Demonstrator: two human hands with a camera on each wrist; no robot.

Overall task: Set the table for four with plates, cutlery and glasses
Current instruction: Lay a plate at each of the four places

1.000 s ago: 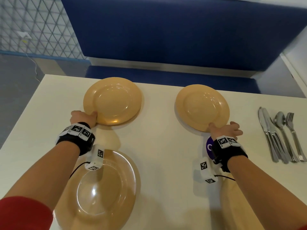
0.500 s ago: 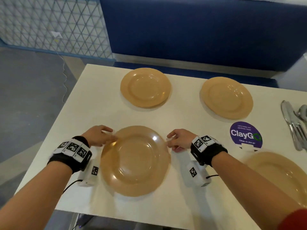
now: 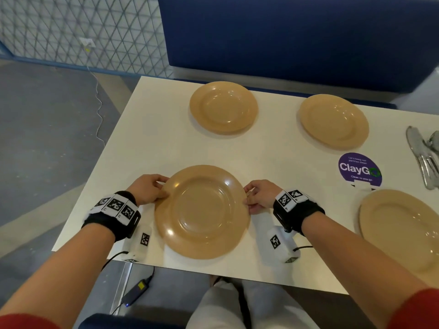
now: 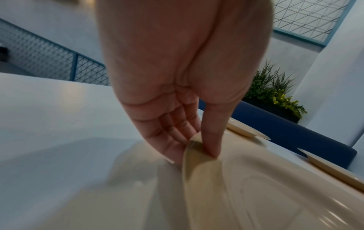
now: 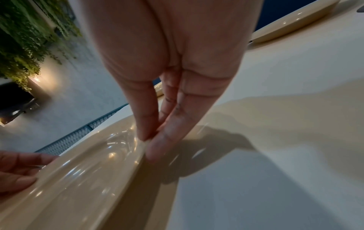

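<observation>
A tan plate lies near the table's front left edge, and both hands pinch its rim. My left hand holds the left rim, thumb on top and fingers underneath. My right hand pinches the right rim the same way. Two more tan plates sit at the far side, one left and one right. Another plate lies at the near right. Cutlery is bunched at the right edge.
The white table carries a round purple sticker between the right-hand plates. A blue bench runs along the far side. Grey floor and a cable lie to the left. My legs show below the near edge.
Both hands left the far plates and came back to the near left plate, which they now pinch by its rim. The head view swung left.
</observation>
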